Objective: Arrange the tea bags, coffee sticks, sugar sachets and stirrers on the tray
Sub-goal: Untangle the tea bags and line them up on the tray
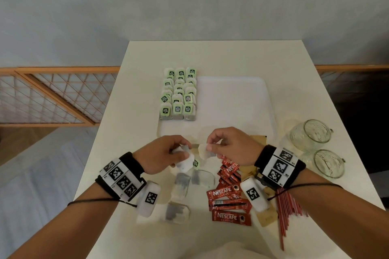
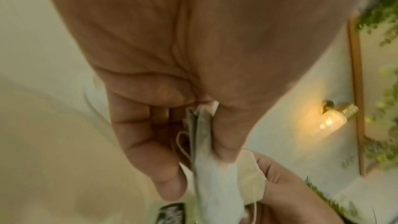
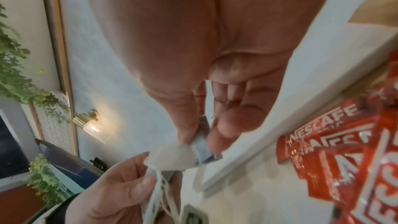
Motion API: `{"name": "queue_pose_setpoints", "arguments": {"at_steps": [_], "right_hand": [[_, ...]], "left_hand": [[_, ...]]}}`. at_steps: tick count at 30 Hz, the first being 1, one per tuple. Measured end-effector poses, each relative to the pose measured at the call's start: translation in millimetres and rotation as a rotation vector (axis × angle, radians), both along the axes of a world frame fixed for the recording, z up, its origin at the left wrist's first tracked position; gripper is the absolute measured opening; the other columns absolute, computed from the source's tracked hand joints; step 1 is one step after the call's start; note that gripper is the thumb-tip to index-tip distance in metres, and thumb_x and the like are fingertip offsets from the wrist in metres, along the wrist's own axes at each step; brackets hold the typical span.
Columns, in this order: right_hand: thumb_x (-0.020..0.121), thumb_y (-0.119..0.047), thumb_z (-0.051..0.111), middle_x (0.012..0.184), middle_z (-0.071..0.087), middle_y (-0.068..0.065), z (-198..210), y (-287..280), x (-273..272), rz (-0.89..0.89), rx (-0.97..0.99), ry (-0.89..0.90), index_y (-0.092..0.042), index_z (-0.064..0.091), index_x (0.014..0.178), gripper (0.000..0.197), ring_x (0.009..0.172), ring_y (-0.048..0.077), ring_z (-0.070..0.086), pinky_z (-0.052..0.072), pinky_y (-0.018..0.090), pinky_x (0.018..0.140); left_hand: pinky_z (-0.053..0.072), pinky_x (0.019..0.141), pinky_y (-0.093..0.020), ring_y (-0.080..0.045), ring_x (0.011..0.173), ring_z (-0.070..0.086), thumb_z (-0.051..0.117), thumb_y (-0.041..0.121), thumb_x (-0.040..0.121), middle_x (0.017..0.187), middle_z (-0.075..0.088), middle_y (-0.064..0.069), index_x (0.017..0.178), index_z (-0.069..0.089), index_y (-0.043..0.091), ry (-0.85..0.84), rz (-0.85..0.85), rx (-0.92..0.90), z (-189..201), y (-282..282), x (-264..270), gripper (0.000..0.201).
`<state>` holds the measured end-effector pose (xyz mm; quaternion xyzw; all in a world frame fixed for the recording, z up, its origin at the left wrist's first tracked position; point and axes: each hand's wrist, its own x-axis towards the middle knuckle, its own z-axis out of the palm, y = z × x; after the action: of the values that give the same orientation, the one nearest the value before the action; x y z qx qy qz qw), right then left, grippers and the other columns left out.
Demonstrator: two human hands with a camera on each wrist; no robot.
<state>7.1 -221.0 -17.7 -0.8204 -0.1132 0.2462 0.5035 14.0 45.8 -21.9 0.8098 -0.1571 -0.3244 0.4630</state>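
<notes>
A white tray [image 1: 235,99] lies mid-table with several green-tagged tea bags [image 1: 179,96] in neat rows along its left side. Just in front of it, my left hand [image 1: 181,153] grips one tea bag [image 1: 186,162] between thumb and fingers. My right hand [image 1: 210,145] pinches a second tea bag [image 1: 207,153] close beside it. In the left wrist view the gripped tea bag [image 2: 206,168] shows its string loop. The right wrist view shows the pinched tea bag [image 3: 172,156] with strings trailing down to my left hand [image 3: 112,193]. A green tag [image 1: 196,163] hangs below.
Loose tea bags [image 1: 181,185] lie on the table under my hands. Red coffee sticks [image 1: 229,197], brown sugar sachets [image 1: 267,217] and red stirrers [image 1: 288,212] are heaped at the front right. Two glass mugs [image 1: 309,134] lie at the right edge.
</notes>
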Motion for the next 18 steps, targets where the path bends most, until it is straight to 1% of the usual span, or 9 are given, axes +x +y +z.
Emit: {"name": "queue_pose_setpoints", "arguments": {"at_steps": [2,4,5,7,9,11,13,15,18], "right_hand": [[0.097,-0.021,0.067,0.077,0.069,-0.009,3,-1,0,0.012,0.035,0.034,-0.015,0.069,0.097,0.007,0.058,0.009,0.06,0.051,0.03,0.058],[0.097,-0.015,0.067,0.076,0.07,-0.009,5,-1,-1,0.069,0.069,0.065,-0.011,0.067,0.101,0.006,0.063,0.007,0.062,0.054,0.033,0.062],[0.096,-0.013,0.067,0.078,0.071,-0.007,5,-1,-1,0.101,0.086,0.087,-0.01,0.065,0.104,0.009,0.067,0.008,0.063,0.054,0.035,0.064],[0.096,-0.012,0.068,0.084,0.073,-0.003,6,1,-3,0.152,0.122,0.14,-0.012,0.058,0.116,0.023,0.072,0.013,0.064,0.053,0.035,0.065],[0.096,-0.012,0.068,0.09,0.075,0.0,9,3,-4,0.186,0.152,0.166,-0.016,0.05,0.132,0.041,0.074,0.016,0.065,0.053,0.033,0.065],[0.096,-0.013,0.067,0.09,0.074,0.003,11,6,-6,0.199,0.182,0.15,-0.02,0.046,0.14,0.048,0.075,0.018,0.065,0.053,0.033,0.066],[0.098,-0.014,0.066,0.085,0.073,0.003,13,8,-7,0.172,0.217,0.116,-0.019,0.05,0.135,0.041,0.073,0.019,0.064,0.053,0.034,0.064],[0.098,-0.013,0.066,0.083,0.072,0.004,11,9,-7,0.125,0.247,0.095,-0.014,0.053,0.128,0.033,0.071,0.019,0.063,0.052,0.034,0.062],[0.096,-0.009,0.067,0.086,0.072,0.013,7,11,-7,0.064,0.269,0.056,-0.008,0.059,0.117,0.022,0.069,0.018,0.063,0.054,0.03,0.058]], "left_hand": [[0.056,0.066,-0.028,-0.016,0.08,0.065,0.058,0.031,0.1,0.101,0.07,-0.005,0.116,0.065,0.016,0.087,0.069,-0.062,7,-6,1,0.023],[0.056,0.063,-0.029,-0.019,0.076,0.066,0.052,0.033,0.103,0.092,0.07,0.002,0.119,0.064,0.015,0.165,0.135,-0.102,12,-12,1,0.028],[0.055,0.062,-0.029,-0.021,0.072,0.065,0.05,0.034,0.103,0.087,0.069,0.002,0.121,0.064,0.015,0.204,0.16,-0.127,14,-15,0,0.029],[0.052,0.06,-0.029,-0.021,0.067,0.061,0.048,0.034,0.105,0.08,0.065,0.0,0.123,0.063,0.015,0.273,0.183,-0.169,15,-19,0,0.03],[0.05,0.058,-0.029,-0.021,0.063,0.058,0.052,0.036,0.103,0.077,0.063,-0.003,0.125,0.062,0.015,0.339,0.185,-0.201,16,-25,0,0.032],[0.048,0.054,-0.028,-0.022,0.06,0.056,0.056,0.037,0.1,0.078,0.06,-0.008,0.127,0.059,0.013,0.418,0.192,-0.239,17,-31,1,0.036],[0.045,0.051,-0.027,-0.023,0.057,0.054,0.054,0.03,0.103,0.073,0.055,-0.009,0.124,0.056,0.01,0.475,0.204,-0.244,18,-37,1,0.03],[0.043,0.05,-0.027,-0.022,0.054,0.053,0.05,0.024,0.104,0.062,0.05,-0.006,0.117,0.054,0.01,0.497,0.222,-0.216,18,-43,1,0.019],[0.042,0.048,-0.026,-0.021,0.053,0.054,0.047,0.018,0.104,0.061,0.055,-0.005,0.113,0.048,0.008,0.496,0.239,-0.188,17,-49,-1,0.013]]}}
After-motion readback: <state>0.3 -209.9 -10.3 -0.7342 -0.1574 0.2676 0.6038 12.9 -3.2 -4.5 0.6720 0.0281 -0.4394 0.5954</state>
